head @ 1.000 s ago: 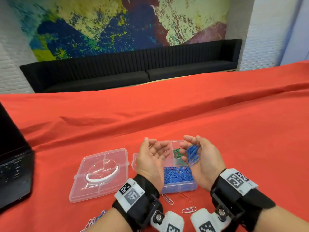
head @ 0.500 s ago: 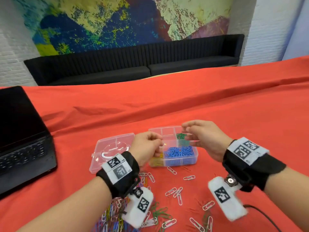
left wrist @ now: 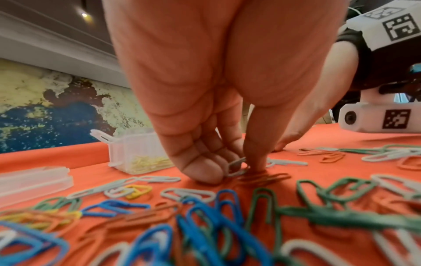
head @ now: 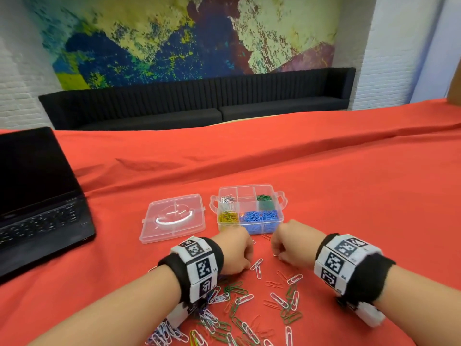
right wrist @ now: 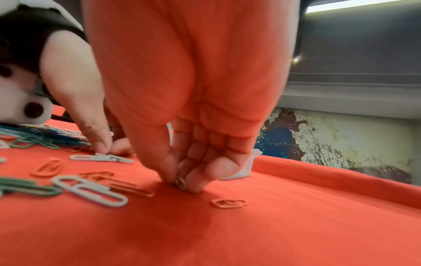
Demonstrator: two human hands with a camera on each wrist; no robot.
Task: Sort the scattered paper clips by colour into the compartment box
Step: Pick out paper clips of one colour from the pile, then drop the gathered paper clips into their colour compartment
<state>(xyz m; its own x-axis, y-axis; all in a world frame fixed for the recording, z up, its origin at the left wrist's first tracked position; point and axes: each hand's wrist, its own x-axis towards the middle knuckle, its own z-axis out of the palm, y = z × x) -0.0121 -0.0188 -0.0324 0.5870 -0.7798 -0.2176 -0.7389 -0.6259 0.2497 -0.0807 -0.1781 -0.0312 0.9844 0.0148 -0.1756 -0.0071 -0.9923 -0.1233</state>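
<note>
The clear compartment box (head: 279,216) stands open on the red cloth, holding white, yellow, green and blue clips in separate cells. Scattered paper clips (head: 239,299) of mixed colours lie in front of it. My left hand (head: 234,250) is down on the cloth just before the box, its thumb and fingers pinching a white clip (left wrist: 237,166). My right hand (head: 290,244) is down beside it, fingertips pinched on a small white clip (right wrist: 180,183). In the left wrist view the box (left wrist: 127,151) shows its yellow cell.
The box's clear lid (head: 174,217) lies flat left of the box. An open black laptop (head: 37,196) sits at the left edge. Red clips (right wrist: 229,203) blend into the cloth. A black sofa (head: 199,101) runs along the far wall.
Both hands came back from above the box and dropped to the cloth in front of it. Each now pinches a white clip. The blue clips the right hand held are gone from it.
</note>
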